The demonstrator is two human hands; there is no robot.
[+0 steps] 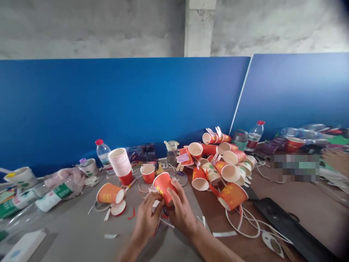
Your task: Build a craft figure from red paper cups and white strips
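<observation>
- Table (81,233): grey on the left, brown on the right; blue partition (131,102) behind, bare concrete wall (95,29) above.
- Bottles with red caps (103,154) (254,137): two, standing.
- Cup stack (120,163): one, tall.
- Heap of cups (230,173): one, right of centre.
- Red cup (161,185): one, yellow-lettered, tilted, held above the table.
- Right hand (180,207): gripping the red cup's side.
- Left hand (149,209): fingers bent at its lower side; whether they pinch anything, cannot tell.
</observation>
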